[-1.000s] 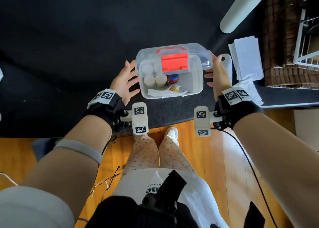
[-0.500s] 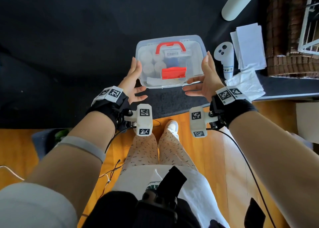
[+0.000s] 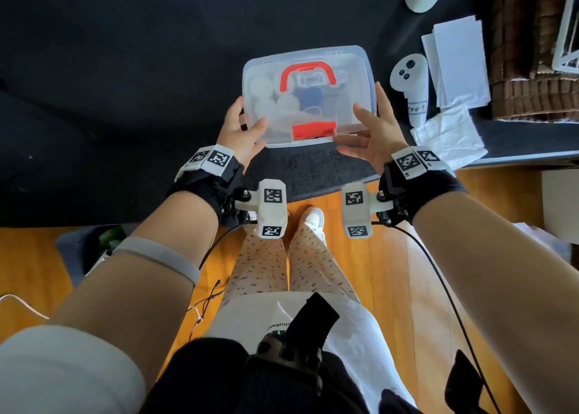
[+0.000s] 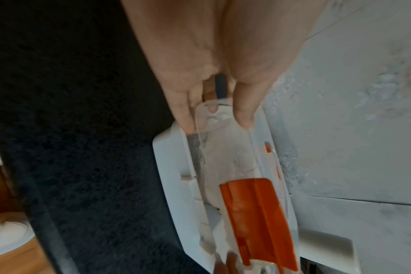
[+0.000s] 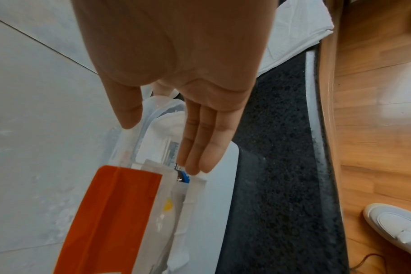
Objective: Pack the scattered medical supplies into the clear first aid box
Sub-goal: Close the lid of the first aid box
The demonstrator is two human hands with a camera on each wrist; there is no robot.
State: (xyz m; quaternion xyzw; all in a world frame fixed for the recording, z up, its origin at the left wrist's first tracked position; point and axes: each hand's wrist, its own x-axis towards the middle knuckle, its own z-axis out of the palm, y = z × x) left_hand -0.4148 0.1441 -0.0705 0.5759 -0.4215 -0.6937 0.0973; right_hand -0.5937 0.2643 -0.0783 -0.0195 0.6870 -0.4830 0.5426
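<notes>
The clear first aid box (image 3: 313,53) sits on the black table with its lid down, red handle (image 3: 307,69) on top and red latch (image 3: 314,131) at the near edge. White gauze rolls (image 3: 261,88) and a blue item (image 3: 308,96) show through the lid. My left hand (image 3: 242,128) is at the near left corner, thumb on the lid, fingers straight along the side. My right hand (image 3: 372,128) brackets the near right corner the same way. In the wrist views the left hand (image 4: 215,124) and right hand (image 5: 162,146) reach with straight fingers over the box (image 4: 169,166) beside the latch (image 5: 110,213).
Right of the box lie a white controller (image 3: 410,81), stacked white papers (image 3: 457,59) and a crumpled white tissue (image 3: 448,135). A wicker basket (image 3: 517,69) stands at the far right. The table's near edge runs just below my hands, with wooden floor beyond it.
The lid has swung down from open to lying on the box. Both hands moved from the box's sides to its near corners, thumbs now on the lid.
</notes>
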